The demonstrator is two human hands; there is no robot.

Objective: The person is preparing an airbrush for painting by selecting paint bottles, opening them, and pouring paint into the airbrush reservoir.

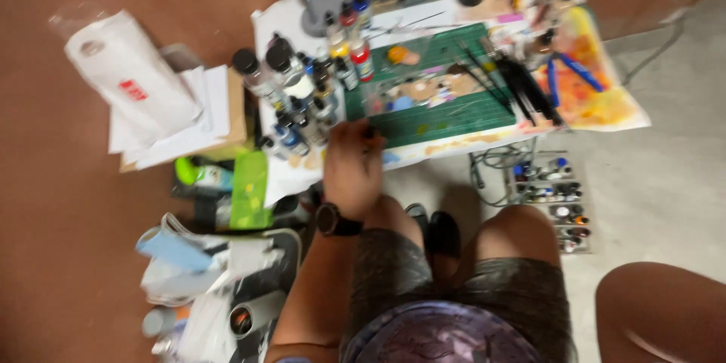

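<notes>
The left hand (352, 166) reached over the bench (281, 19) edge, fingers curled on a small dark object, too blurred to identify, beside clustered paint bottles (299, 98) and the green cutting mat (446, 106). A white roll with red label (130, 76) lay left.

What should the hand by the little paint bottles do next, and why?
Probably the left hand should lift a little off the near edge of the green cutting mat, holding whatever small dark thing is in its fingers; the blur hides what it is. The paint bottles stand crowded right beside it, so a slow, short move seems safest to avoid knocking them.
</notes>
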